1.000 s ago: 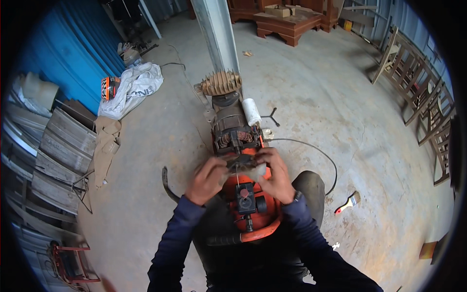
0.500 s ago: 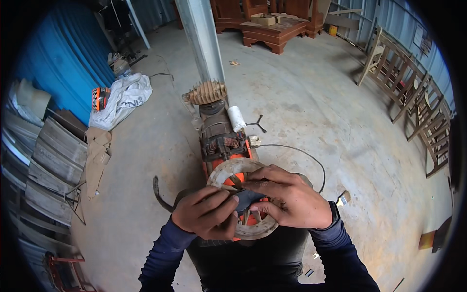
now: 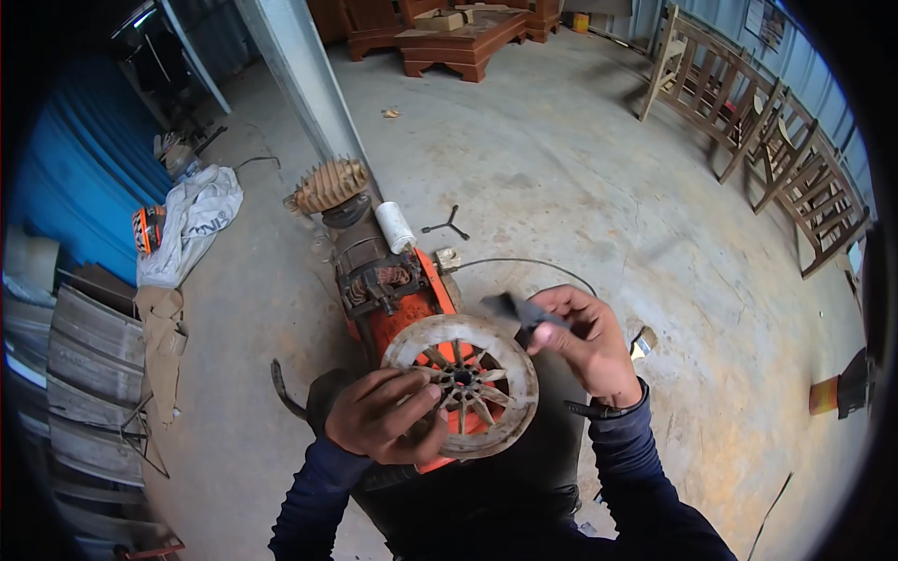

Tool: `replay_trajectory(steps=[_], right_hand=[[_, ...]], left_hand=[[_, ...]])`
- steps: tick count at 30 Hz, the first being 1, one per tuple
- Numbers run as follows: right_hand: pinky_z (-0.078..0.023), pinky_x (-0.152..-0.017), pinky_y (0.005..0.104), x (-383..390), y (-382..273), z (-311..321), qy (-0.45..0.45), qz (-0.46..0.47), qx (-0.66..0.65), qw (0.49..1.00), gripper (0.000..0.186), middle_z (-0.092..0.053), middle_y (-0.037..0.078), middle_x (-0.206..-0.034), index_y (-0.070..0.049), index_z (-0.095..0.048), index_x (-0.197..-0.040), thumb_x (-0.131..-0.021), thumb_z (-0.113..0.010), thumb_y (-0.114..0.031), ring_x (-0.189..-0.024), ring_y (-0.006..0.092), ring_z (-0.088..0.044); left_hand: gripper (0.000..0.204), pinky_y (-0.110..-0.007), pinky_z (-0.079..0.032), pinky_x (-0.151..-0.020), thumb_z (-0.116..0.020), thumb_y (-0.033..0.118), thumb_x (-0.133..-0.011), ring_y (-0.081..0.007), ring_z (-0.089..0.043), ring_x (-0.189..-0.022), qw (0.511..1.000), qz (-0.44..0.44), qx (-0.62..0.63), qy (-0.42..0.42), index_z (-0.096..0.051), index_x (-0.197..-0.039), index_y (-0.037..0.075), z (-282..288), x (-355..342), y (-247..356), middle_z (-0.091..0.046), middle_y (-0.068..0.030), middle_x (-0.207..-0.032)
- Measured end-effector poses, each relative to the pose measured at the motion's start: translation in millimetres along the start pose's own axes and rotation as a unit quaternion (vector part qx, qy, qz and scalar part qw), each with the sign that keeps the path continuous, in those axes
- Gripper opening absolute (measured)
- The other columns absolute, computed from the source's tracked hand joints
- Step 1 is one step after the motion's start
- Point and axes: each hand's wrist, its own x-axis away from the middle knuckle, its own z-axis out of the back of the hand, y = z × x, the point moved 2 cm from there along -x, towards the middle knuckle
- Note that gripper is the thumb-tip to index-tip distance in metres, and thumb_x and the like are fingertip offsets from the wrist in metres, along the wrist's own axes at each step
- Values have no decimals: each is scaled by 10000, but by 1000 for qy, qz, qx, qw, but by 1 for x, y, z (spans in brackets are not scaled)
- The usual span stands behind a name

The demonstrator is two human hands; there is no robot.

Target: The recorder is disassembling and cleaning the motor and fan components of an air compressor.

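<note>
My left hand (image 3: 385, 416) grips the left side of a dirty pale fan wheel (image 3: 520, 411) with spokes around a dark hub, its fingers closed over the rim and spokes. Up and to the right of the wheel, my right hand (image 3: 591, 348) pinches a folded dark grey sheet (image 3: 522, 310); whether it is sandpaper or cloth I cannot tell. Just beyond the wheel sits an orange and dark machine (image 3: 404, 316) resembling an air compressor, with copper windings exposed and a rusty finned head (image 3: 329, 185) at its far end.
A white cylinder (image 3: 395, 227) lies against the machine, near a three-armed wrench (image 3: 449, 225) on the floor. A black cable (image 3: 524, 263) curves to the right. A paintbrush (image 3: 643, 342) lies beside my right wrist. Beyond stand a metal post (image 3: 299, 79), a wooden table (image 3: 458, 42) and wooden chairs (image 3: 720, 93).
My right hand has lifted away from the wheel up and right, taking the dark sheet with it. The wheel's spokes and hub now show. The whole view has shifted right.
</note>
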Motion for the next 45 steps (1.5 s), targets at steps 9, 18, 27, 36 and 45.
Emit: replay_trajectory(steps=[9,18,27,36,45], right_hand=[[-574,-627,303,37,252,297,417,-69,144,895,234,-667,62,-800,2,-630,-987,-843,-793,-84,-669,146,-653],[-567,-733,392,149,378,296,408,-148,466,771,186,-706,157,-882,10,-696,-1000,-837,-696,-81,-785,305,-699],[-494,-919,434,202,392,264,317,-86,548,770,261,-672,181,-1072,-31,-722,-1035,-805,-611,-86,-1052,370,-601],[-504,-822,476,202,377,282,285,-137,535,783,150,-642,230,-971,-1,-619,-943,-824,-578,-82,-964,437,-596],[-496,-781,507,206,389,279,247,-151,571,769,141,-603,260,-904,10,-575,-917,-808,-545,-72,-909,461,-592]], left_hand=[[395,-436,-532,-749,-692,17,-749,-317,-659,-904,1000,19,4,-22,-587,-1089,188,-1,23,3,-580,-130,-1186],[268,-393,-563,-605,-635,155,-938,-335,-633,-778,986,50,-118,104,-494,-1108,4,11,88,-4,-525,-236,-1149],[260,-411,-577,-614,-572,143,-962,-363,-646,-799,998,0,-68,18,-479,-1150,-10,-9,48,-9,-521,-245,-1141],[358,-472,-592,-689,-647,204,-940,-421,-668,-897,998,54,17,35,-483,-1178,-8,-9,43,-8,-587,-293,-1150],[556,-447,-596,-794,-880,84,-747,-381,-701,-911,963,265,28,46,-521,-1162,-2,-10,48,5,-697,-246,-1048]])
